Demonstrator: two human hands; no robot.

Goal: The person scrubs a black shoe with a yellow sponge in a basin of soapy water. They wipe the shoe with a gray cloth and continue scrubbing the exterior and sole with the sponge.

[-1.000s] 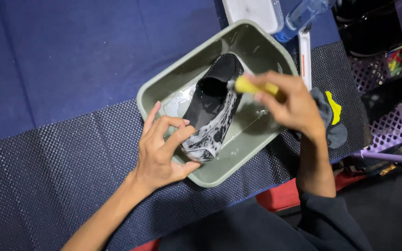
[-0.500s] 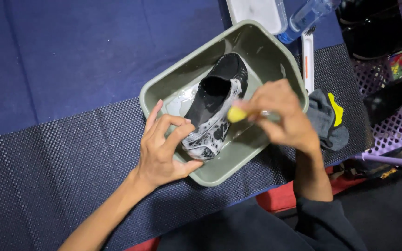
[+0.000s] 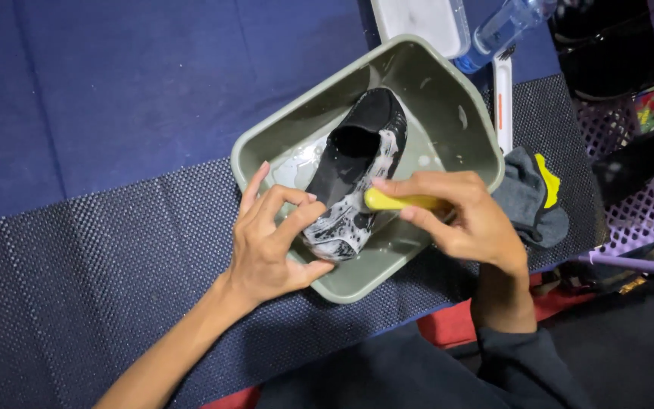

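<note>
Black shoe (image 3: 353, 170) lies in the grey-green basin (image 3: 448, 98), centre of the frame, toe pointing to the upper right, heel end toward the person. White suds cover the heel end and the side nearest the right hand; the toe end looks mostly bare black, so scrubbing seems partly done, with the front part and rinsing left as far as I can judge.

Left hand (image 3: 270, 242) sits at the basin's near rim, fingers curled, fingertips pressing on the sudsy heel end to steady the shoe; not wrapped fully round it.

Right hand (image 3: 459, 212) is closed round a yellow brush handle (image 3: 399, 201), the brush end against the shoe's side; bristles hidden by foam and shoe.

A little soapy water and foam spots show on the basin floor.

Basin rests on a dark dotted mat (image 3: 77, 303) over a blue bench cover (image 3: 115, 76). Grey cloth with a yellow patch (image 3: 531, 197) lies just right of the basin. Upper right: white tray (image 3: 418, 19), clear bottle (image 3: 501, 26), and a white tool (image 3: 502, 98) beside the basin rim. Purple basket (image 3: 630, 204) at far right.
</note>
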